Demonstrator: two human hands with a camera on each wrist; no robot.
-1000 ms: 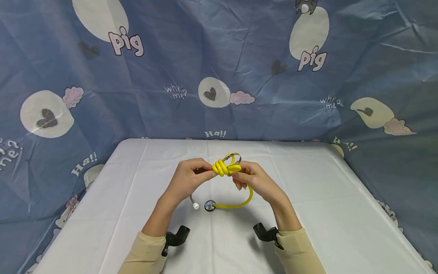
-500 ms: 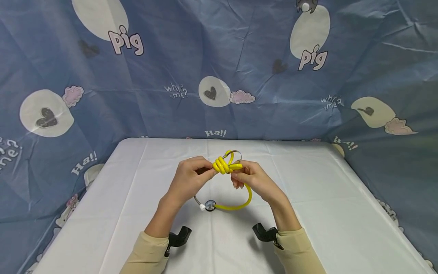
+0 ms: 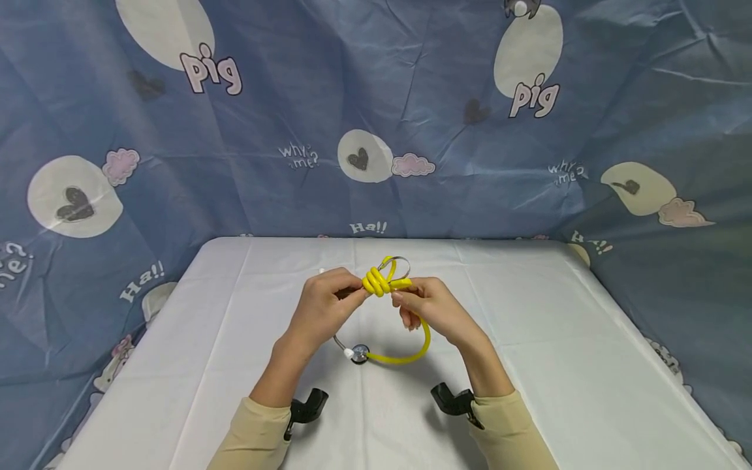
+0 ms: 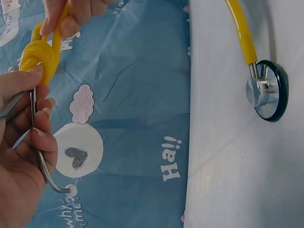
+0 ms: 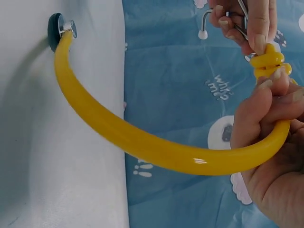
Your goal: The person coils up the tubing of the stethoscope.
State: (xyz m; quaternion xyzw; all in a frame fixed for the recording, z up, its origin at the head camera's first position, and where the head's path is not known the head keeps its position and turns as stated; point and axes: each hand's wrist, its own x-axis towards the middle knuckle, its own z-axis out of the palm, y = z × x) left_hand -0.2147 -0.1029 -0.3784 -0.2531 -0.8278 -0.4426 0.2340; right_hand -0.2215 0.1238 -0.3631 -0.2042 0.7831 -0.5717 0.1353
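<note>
While both hands [image 3: 376,307] pinch its knot, the stethoscope [image 3: 405,346] tube hangs down to the table.

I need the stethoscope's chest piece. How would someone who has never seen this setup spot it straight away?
Start at the white table in front of the blue cartoon cloth, then find the two hands at its middle holding coiled yellow tubing. Follow the loose yellow tube down toward the person: it ends in the chest piece, a round metal disc with a dark rim lying on the table, beside a small white eartip.
</note>
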